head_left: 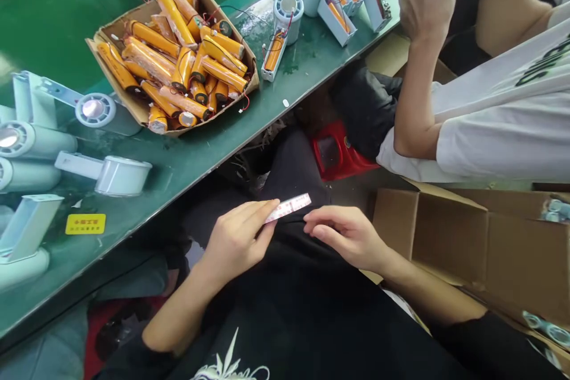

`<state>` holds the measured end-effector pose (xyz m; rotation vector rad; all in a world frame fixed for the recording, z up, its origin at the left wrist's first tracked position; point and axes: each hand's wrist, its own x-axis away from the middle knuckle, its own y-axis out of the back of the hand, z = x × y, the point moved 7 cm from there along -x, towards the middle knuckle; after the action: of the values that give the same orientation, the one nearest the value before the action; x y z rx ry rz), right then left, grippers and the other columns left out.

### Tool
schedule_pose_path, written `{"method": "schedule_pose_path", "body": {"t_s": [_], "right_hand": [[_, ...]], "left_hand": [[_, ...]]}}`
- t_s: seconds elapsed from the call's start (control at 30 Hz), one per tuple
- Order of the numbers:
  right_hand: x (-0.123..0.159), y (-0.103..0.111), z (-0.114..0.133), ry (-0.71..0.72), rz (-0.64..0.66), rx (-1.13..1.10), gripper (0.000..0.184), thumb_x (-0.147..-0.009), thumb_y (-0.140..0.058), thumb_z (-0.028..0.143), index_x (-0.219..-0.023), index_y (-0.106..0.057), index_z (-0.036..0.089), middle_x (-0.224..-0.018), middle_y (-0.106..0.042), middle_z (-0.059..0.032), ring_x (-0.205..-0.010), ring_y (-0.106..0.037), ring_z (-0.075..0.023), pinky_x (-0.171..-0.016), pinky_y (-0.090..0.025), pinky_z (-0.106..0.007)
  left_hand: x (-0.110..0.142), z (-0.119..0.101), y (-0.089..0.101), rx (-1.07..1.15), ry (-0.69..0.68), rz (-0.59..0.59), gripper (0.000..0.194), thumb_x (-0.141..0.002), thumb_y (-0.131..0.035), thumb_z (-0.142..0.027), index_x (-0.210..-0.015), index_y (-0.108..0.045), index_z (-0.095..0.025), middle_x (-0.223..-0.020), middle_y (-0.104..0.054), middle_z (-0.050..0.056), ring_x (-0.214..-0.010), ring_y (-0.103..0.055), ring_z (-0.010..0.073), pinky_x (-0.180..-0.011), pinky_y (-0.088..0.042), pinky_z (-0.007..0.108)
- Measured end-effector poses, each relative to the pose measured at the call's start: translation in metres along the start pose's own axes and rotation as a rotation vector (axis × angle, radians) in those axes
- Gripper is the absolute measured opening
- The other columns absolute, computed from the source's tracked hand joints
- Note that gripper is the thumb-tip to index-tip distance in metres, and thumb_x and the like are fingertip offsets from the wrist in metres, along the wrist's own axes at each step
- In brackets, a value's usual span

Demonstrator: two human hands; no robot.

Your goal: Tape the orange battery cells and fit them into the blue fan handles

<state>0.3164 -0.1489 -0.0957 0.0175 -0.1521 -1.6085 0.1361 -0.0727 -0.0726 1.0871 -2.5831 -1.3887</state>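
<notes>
Over my lap, my left hand (236, 240) pinches one end of a narrow white strip with pink print (288, 207). The strip sticks out to the right past my fingertips. My right hand (347, 234) hovers just right of the strip's free end, fingers loosely curled with the index and thumb close to it but apart from it. Both hands sit below the edge of the green table (187, 160), above my black shirt.
A cardboard tray (133, 104) full of orange battery cells (178, 59) stands on the table. White plastic housings (116, 175) lie at the left and along the back. A co-worker's arm (416, 53) is at the right. An open cardboard box (467, 237) stands by my right side.
</notes>
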Motion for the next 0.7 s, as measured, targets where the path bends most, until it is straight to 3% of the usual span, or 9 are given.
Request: {"method": "schedule_pose_path", "body": {"t_s": [0.1,0.17,0.37,0.57,0.7], "right_hand": [[-0.004,0.011,0.037,0.295,-0.062,0.395,0.012,-0.098,-0.073,0.028,-0.108,-0.077,0.024,-0.098,-0.078,-0.0072,-0.083,-0.073,-0.0191,-0.076,-0.063,-0.032],[-0.011,0.006,0.047,0.379,0.006,0.519,0.011,-0.1,-0.069,0.024,-0.108,-0.077,0.024,-0.097,-0.077,-0.0063,-0.082,-0.072,-0.0176,-0.073,-0.06,-0.03],[-0.03,-0.009,0.03,0.303,0.09,0.789,0.018,-0.098,-0.061,0.017,-0.088,-0.075,0.02,-0.086,-0.075,-0.0028,-0.07,-0.067,-0.013,-0.062,-0.047,-0.024],[-0.035,-0.012,0.013,0.246,0.112,0.959,0.018,-0.095,-0.062,0.018,-0.081,-0.074,0.018,-0.079,-0.072,-0.0029,-0.065,-0.061,-0.0138,-0.059,-0.038,-0.027],[-0.038,-0.012,0.006,0.221,0.128,0.904,0.015,-0.088,-0.065,0.014,-0.076,-0.072,0.018,-0.072,-0.067,-0.0008,-0.061,-0.056,-0.0124,-0.058,-0.036,-0.026]], "left_hand": [[-0.01,0.006,0.015,0.087,0.011,0.108,0.036,-0.096,-0.065,-0.019,-0.131,-0.072,-0.021,-0.118,-0.081,0.007,-0.099,-0.079,0.0213,-0.089,-0.063,0.03],[-0.02,0.005,0.02,0.101,0.011,0.189,0.034,-0.094,-0.063,-0.021,-0.127,-0.073,-0.021,-0.116,-0.081,0.006,-0.095,-0.079,0.0202,-0.083,-0.062,0.028],[-0.044,0.018,-0.01,0.129,0.101,0.463,0.033,-0.085,-0.059,-0.019,-0.113,-0.076,-0.023,-0.103,-0.08,0.002,-0.087,-0.074,0.0192,-0.073,-0.054,0.028],[-0.05,0.029,-0.034,0.027,0.116,0.594,0.028,-0.085,-0.06,-0.02,-0.108,-0.076,-0.024,-0.101,-0.079,0.002,-0.088,-0.072,0.0205,-0.072,-0.05,0.029],[-0.054,0.027,-0.044,-0.067,0.154,0.671,0.021,-0.091,-0.062,-0.027,-0.107,-0.076,-0.025,-0.105,-0.079,0.002,-0.093,-0.074,0.0228,-0.071,-0.05,0.03]]}}
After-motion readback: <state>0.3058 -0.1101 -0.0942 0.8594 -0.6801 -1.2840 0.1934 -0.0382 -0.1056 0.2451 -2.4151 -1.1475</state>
